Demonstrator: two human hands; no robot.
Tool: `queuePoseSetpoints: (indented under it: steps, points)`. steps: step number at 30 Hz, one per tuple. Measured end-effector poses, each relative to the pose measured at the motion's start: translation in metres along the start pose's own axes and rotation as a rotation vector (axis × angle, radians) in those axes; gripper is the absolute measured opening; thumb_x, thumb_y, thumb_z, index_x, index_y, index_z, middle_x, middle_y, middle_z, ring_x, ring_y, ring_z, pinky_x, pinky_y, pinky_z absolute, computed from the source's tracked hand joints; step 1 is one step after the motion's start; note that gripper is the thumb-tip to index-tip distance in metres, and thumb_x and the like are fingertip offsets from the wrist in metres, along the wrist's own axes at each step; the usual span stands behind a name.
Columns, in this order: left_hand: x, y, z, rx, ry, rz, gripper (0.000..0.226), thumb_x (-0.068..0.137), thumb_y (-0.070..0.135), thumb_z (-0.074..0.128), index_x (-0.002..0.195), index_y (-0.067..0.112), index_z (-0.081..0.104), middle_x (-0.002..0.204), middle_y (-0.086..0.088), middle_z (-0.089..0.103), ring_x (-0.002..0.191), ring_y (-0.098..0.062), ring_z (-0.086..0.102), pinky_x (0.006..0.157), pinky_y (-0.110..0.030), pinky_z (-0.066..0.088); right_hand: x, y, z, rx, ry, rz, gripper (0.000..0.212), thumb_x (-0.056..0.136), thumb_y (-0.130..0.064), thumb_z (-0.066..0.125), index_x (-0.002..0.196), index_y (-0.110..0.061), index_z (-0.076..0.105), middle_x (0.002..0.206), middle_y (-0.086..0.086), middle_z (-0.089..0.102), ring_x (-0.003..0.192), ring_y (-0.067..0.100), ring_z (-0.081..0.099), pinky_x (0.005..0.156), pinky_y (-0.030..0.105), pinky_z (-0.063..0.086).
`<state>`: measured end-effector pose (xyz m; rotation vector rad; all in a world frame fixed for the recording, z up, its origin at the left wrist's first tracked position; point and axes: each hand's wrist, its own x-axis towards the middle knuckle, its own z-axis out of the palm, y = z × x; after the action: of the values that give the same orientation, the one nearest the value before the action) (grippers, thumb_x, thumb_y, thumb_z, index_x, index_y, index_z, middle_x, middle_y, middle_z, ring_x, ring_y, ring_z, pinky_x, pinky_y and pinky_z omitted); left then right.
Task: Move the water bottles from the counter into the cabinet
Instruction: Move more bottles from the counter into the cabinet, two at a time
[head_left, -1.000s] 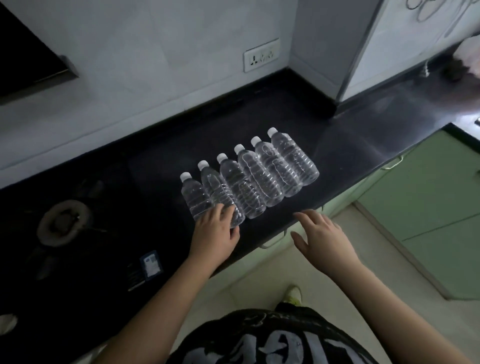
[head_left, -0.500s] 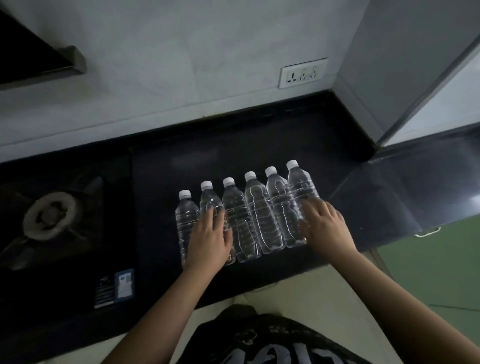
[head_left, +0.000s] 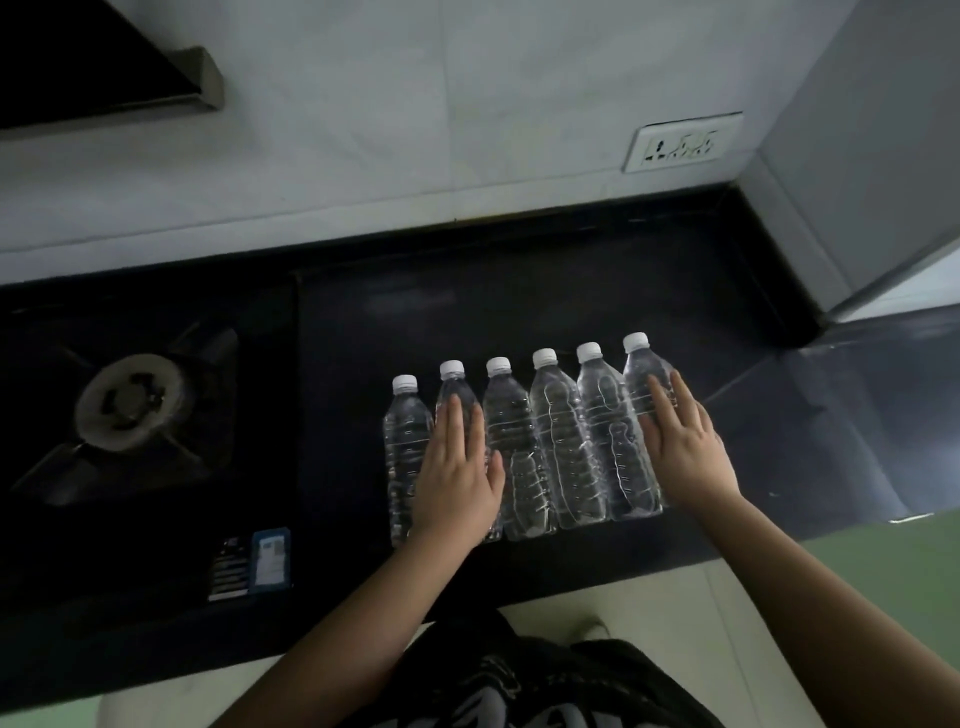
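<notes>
Several clear water bottles with white caps stand side by side in a row (head_left: 558, 415) on the black counter (head_left: 519, 306), near its front edge. My left hand (head_left: 457, 478) lies flat on the second bottle from the left (head_left: 452, 387), fingers straight and the thumb against its right side. My right hand (head_left: 680, 447) rests on the rightmost bottle (head_left: 641, 369), fingers stretched up along it. Neither hand is closed around a bottle. No cabinet interior is in view.
A gas stove burner (head_left: 127, 397) sits on the counter to the left of the bottles. A wall socket (head_left: 683, 143) is on the back wall. The counter turns a corner at the right, with a green cabinet front (head_left: 893, 597) below it. A dark hood (head_left: 93, 67) hangs top left.
Both hands have moved forward from the counter's edge onto the bottles, the left onto the second one, the right onto the rightmost. The view has swung left. The bottles have not moved.
</notes>
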<state>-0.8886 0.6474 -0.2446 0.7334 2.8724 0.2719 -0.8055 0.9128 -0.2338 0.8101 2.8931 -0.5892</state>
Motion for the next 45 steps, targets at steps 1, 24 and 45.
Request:
queuePoseSetpoints:
  steps: [1,24,45]
  points:
    - [-0.002,0.001,0.0,0.005,0.011,-0.005,0.066,0.099,0.044,0.011,0.154,0.008,0.015,0.161,-0.019,0.002,0.15,-0.029,0.001,0.121,-0.04,0.011,0.0,0.0,-0.001,0.012,-0.004,-0.005,0.054,0.103,-0.046,0.025,0.154,-0.033,0.014,0.164,-0.003,0.006,0.146,0.025,0.016,0.111,0.051,0.028]
    - [-0.123,0.054,0.027,0.017,0.017,-0.145,0.062,0.102,0.032,0.034,0.155,0.016,0.006,0.163,-0.007,-0.009,0.15,-0.023,-0.007,0.123,-0.039,0.007,-0.118,0.069,-0.001,-0.038,-0.1,-0.035,0.086,0.086,-0.039,0.063,0.153,-0.036,0.01,0.143,0.02,0.029,0.121,0.042,0.042,0.085,0.05,0.051]
    - [-0.148,0.082,0.03,-0.26,-0.05,-0.677,0.097,0.088,0.044,0.062,0.145,0.054,-0.016,0.116,-0.017,0.049,0.082,-0.026,0.059,0.063,-0.036,0.055,-0.14,0.094,-0.011,-0.052,-0.211,0.033,0.102,0.085,-0.051,0.061,0.153,-0.029,-0.011,0.13,0.014,0.046,0.115,0.032,0.051,0.074,0.039,0.049]
